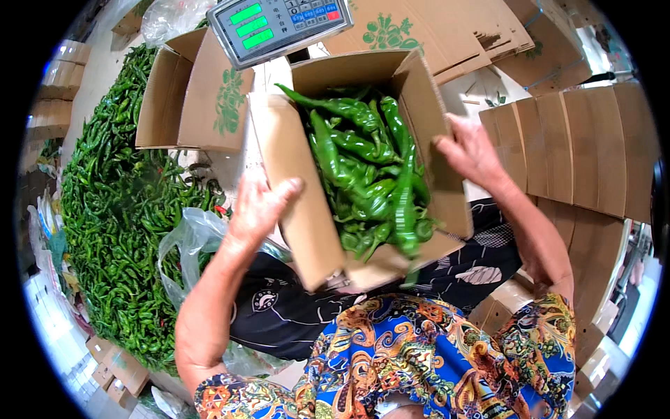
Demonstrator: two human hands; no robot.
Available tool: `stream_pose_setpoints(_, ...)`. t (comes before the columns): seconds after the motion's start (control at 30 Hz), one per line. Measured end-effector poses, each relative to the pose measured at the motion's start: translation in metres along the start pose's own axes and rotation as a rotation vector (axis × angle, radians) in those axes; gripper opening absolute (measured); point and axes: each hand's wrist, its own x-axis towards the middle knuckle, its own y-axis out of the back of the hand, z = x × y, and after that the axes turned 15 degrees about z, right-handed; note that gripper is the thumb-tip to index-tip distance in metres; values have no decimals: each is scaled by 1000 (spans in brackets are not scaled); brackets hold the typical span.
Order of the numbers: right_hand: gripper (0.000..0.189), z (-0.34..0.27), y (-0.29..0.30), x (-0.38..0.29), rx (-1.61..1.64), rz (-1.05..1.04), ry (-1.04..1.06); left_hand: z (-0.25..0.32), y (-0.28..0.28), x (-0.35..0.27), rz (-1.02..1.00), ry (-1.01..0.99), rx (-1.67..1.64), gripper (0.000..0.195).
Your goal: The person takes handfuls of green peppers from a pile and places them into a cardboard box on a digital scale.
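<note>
An open cardboard box (445, 204) full of long green peppers (366, 173) sits before me, close to my lap. My left hand (256, 209) grips its left flap (293, 183), thumb on top and the other fingers hidden beneath. At the opposite side, my right hand (471, 149) pinches the upper edge of the right flap. Some peppers rise above the rim, and one hangs over the near edge, blurred. Just beyond the box is an electronic platform scale's display (280, 26), its green readouts lit.
A large heap of green peppers (120, 225) covers the floor on the left, with a clear plastic bag (191, 235) at its edge. Another open carton (209, 99) stands beyond it. Flattened cardboard (439, 31) lies at the back, and cartons (570, 152) line the right.
</note>
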Motion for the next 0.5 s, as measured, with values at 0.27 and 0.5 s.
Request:
stream_pose_setpoints(0.27,32,-17,-1,1,32,-85,-231,-17,6,4,-27,142,-150,25)
stream_pose_setpoints(0.5,30,-31,8,-2,71,-80,-106,-11,12,-5,-41,154,-195,24)
